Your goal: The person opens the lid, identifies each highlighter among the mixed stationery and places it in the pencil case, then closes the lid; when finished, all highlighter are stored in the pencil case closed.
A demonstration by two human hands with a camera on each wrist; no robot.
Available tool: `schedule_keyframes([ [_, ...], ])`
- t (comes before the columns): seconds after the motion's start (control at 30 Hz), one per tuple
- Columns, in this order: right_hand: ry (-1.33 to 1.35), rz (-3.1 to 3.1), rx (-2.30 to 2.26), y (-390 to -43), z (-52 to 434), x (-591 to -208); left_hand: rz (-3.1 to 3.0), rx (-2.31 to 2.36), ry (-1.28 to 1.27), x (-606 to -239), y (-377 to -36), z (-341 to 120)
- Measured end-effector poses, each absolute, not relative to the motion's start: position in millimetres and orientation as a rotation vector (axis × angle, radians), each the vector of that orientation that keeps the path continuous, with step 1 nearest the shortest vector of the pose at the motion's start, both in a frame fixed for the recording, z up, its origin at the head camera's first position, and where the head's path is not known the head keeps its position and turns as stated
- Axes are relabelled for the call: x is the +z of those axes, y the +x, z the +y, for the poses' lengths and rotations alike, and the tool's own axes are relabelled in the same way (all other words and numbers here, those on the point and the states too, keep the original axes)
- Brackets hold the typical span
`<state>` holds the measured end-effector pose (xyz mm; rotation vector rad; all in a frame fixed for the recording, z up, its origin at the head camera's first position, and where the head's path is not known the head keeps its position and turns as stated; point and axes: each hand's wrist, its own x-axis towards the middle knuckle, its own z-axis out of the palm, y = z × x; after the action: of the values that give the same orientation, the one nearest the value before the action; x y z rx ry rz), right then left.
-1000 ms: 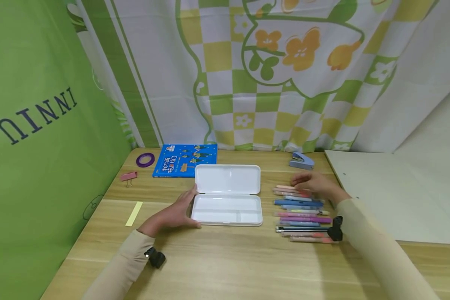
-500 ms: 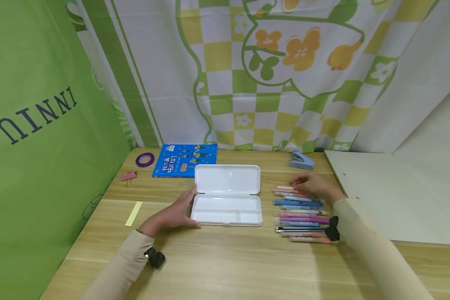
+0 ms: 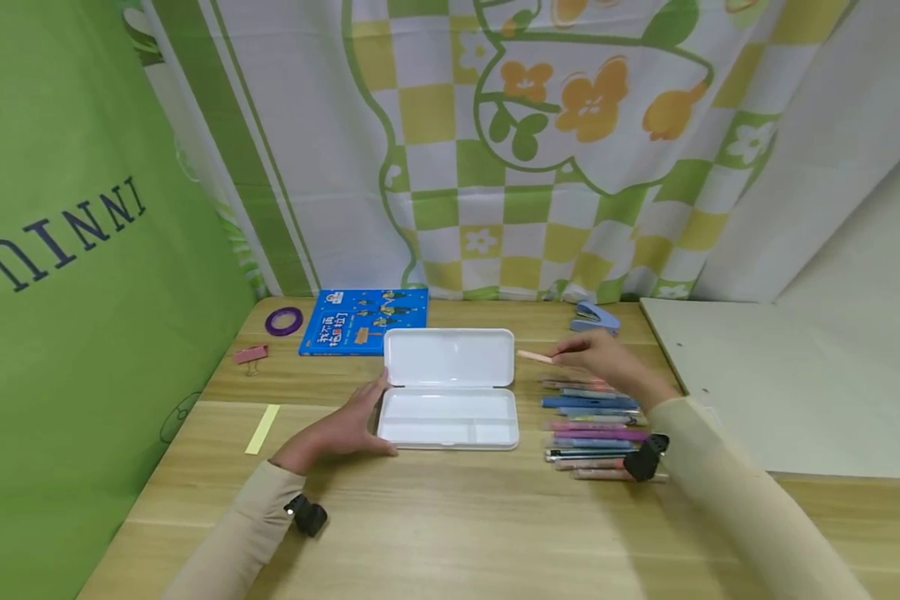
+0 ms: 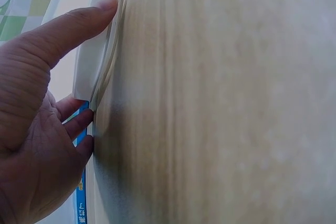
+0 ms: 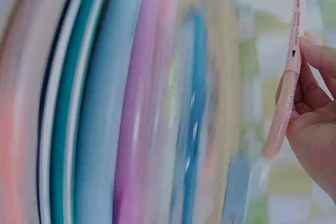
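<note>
A pale pink pen [image 3: 534,357] was held level just right of the white pencil case [image 3: 450,388]. The case lay open, lid flat behind its tray.

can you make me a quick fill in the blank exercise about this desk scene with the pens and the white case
1. The right hand pinches a pale ____ pen lifted off the row of pens.
2. The white pencil case lies with its lid ____.
3. The left hand rests against the case's ____ side.
4. The blue book lies ____ the case.

Missing words: pink; open; left; behind
</note>
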<state>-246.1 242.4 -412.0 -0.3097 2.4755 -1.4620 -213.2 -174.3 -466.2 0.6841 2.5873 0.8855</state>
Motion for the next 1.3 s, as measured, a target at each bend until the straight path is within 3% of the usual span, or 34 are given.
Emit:
schedule_keyframes([
  [0.4, -0.602, 2.387, -1.465, -230, 121, -420, 2.576, 0.898, 0.665, -464, -212, -175],
  [0.6, -0.658, 2.477, -1.31, -228, 83, -433, 2.572, 0.922, 0.704, -461, -212, -175],
  [1.07, -0.561, 2.583, -1.207, -221, 70, -442, 2.569, 0.919, 0.681, -462, -212, -178],
  [1.3, -0.536, 2.443, -1.404, -221, 96, -433, 2.566, 0.947, 0.704, -466, -213, -177],
])
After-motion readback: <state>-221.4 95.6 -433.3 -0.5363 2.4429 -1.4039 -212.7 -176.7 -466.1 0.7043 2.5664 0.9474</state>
